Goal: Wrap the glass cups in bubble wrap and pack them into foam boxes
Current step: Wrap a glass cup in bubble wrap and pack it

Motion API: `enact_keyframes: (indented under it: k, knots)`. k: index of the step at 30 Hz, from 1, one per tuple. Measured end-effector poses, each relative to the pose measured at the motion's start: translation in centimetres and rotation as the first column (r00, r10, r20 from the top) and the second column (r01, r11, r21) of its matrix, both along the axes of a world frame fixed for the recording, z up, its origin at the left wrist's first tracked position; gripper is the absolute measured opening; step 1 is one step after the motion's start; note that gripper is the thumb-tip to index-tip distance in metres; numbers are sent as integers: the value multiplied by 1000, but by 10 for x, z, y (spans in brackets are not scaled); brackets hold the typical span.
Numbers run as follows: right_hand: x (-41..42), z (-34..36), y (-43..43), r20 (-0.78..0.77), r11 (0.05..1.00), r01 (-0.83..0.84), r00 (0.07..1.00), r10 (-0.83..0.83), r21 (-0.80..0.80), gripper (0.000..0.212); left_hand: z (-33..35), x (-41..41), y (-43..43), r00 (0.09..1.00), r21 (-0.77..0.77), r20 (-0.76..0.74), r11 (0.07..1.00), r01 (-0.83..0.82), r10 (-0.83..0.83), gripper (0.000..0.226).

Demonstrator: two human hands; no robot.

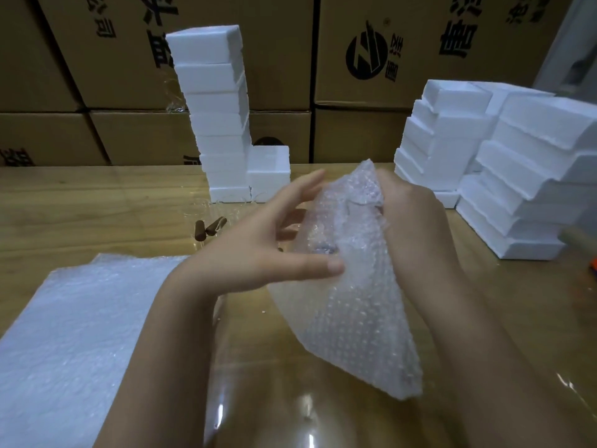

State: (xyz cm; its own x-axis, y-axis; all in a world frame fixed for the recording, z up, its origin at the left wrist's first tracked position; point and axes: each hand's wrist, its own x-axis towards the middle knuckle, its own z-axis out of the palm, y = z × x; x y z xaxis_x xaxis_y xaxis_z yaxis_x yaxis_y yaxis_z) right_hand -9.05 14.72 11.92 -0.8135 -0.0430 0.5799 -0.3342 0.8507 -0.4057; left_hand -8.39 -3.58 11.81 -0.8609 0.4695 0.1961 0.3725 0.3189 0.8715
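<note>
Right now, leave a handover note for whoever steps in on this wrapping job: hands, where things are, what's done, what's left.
Left hand: open, fingers spread, thumb touching the bubble-wrap bundle.
Right hand: grips the bundle's upper end, above the table.
Spare bubble wrap sheets lie near left; a tall foam box stack stands far left with a single foam box beside it, lower foam stacks right.
Done: wrapping under way; the cup inside is not clearly visible.
Left: finish the wrap, put it in a foam box.

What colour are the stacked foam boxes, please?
The foam boxes are white; head view shows them best.
</note>
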Motion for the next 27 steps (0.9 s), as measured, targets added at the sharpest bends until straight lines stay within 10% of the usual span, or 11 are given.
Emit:
enact_keyframes:
  k: [10,14,19,27]
  knots:
    - [17,-5,-32,-142,998,-9,990,-1,-66,20,-4,-3,13,872,96,-387,953,-287,302,52]
    - [20,-1,-38,23,964,-179,982,187,-196,52,-4,-6,13,863,263,-289,901,-345,414,46]
    - [20,7,-24,274,894,-303,876,397,-330,61,-7,-9,7,716,92,-499,851,-517,489,52]
    - [17,-3,-31,32,988,-79,996,84,-136,25,1,6,28,680,-96,-641,842,-531,356,58]
